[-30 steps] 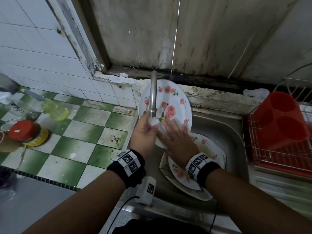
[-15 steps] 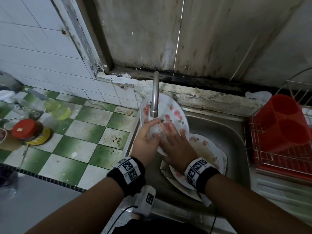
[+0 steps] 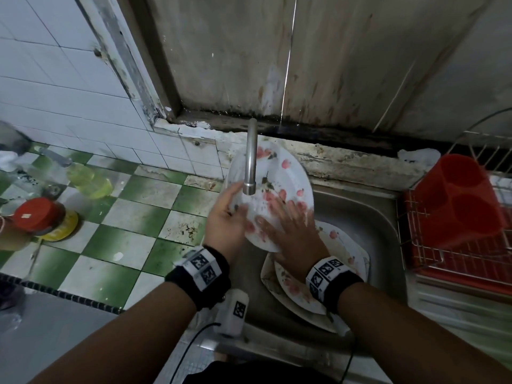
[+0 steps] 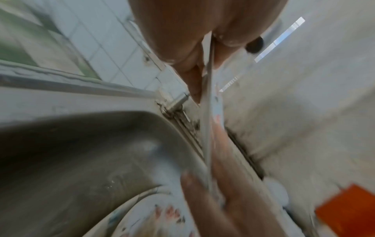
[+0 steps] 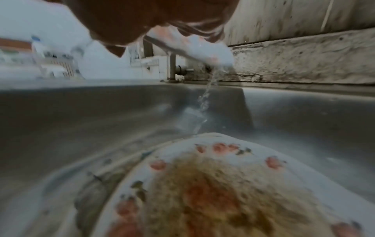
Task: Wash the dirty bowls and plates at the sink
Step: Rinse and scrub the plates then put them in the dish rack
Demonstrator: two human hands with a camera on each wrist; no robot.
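Under the tap (image 3: 250, 159) I hold a white plate with red flowers (image 3: 279, 176) tilted up over the sink (image 3: 368, 217). My left hand (image 3: 225, 214) grips its left rim, thumb on the front. The right hand (image 3: 288, 225) lies flat on the plate's face with fingers spread. In the left wrist view the plate (image 4: 208, 128) shows edge-on between both hands. Water (image 5: 205, 99) runs off the plate's (image 5: 207, 48) lower edge. Below it, dirty flowered plates (image 3: 343, 245) are stacked in the sink, the top one (image 5: 223, 192) smeared brown.
A red cup holder (image 3: 460, 200) stands in a wire dish rack (image 3: 457, 261) right of the sink. On the green and white tiled counter (image 3: 133, 217) to the left are a bottle of yellow liquid (image 3: 88, 180) and a red-lidded jar (image 3: 38, 214).
The plate dipped lower and flatter half a second ago, and now stands tilted up again. My right hand has slid to the right across its face.
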